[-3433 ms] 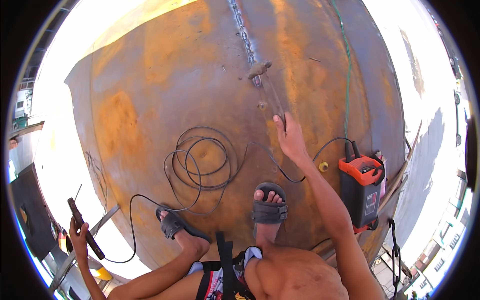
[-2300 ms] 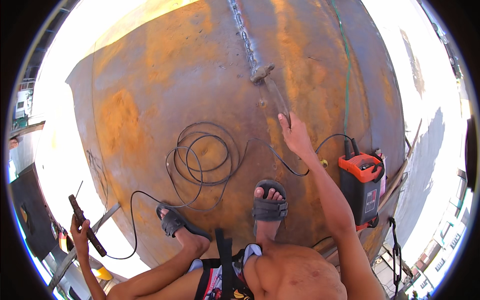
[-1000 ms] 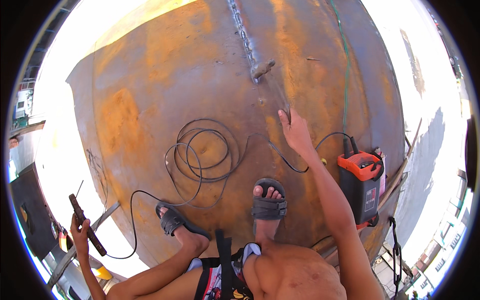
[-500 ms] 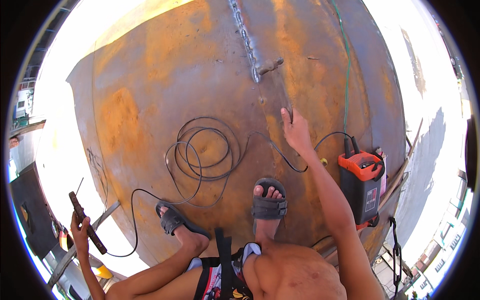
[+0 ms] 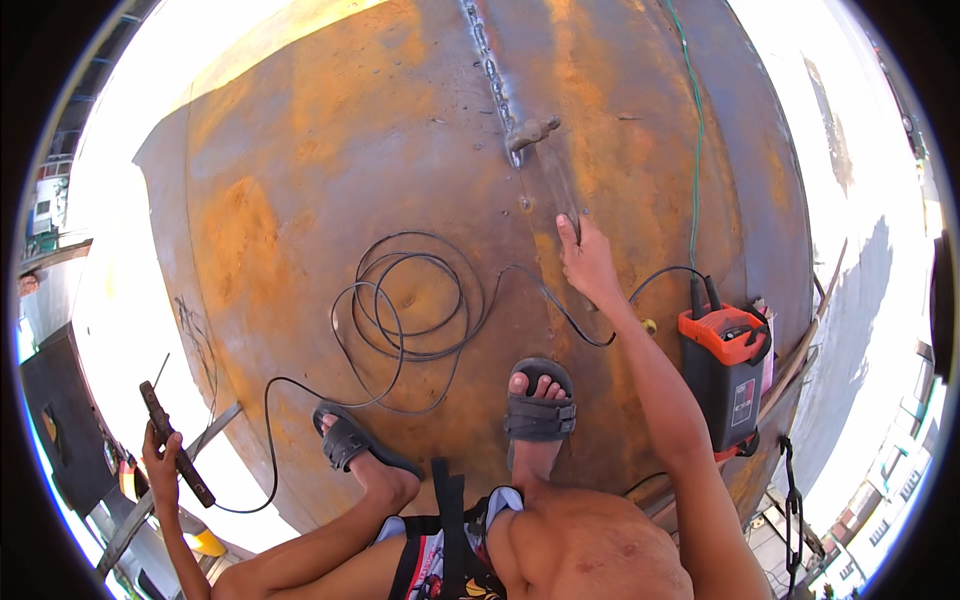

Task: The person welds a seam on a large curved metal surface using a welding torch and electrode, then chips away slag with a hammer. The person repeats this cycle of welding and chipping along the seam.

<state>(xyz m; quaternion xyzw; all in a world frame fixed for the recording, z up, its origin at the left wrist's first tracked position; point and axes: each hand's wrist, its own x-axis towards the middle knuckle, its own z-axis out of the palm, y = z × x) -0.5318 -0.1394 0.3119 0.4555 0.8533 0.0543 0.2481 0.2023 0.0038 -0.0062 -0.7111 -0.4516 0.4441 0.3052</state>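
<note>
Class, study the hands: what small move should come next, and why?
Probably a light tap on the weld: the right hand grips the hammer, whose head appears over the weld's near end, while the left hand holds the rod holder aside.

Broad, rust-stained metal plate (image 5: 240, 240) underfoot
From its middle, a silvery weld seam (image 5: 490, 75) runs toward twelve o'clock; a thin green cable (image 5: 700, 130) lies at two, an orange-and-black machine (image 5: 720, 390) stands at four, a pair of dark sandals (image 5: 540, 425) is planted between five and seven, and a loosely coiled black cable (image 5: 435, 357) spreads toward eight.
</note>
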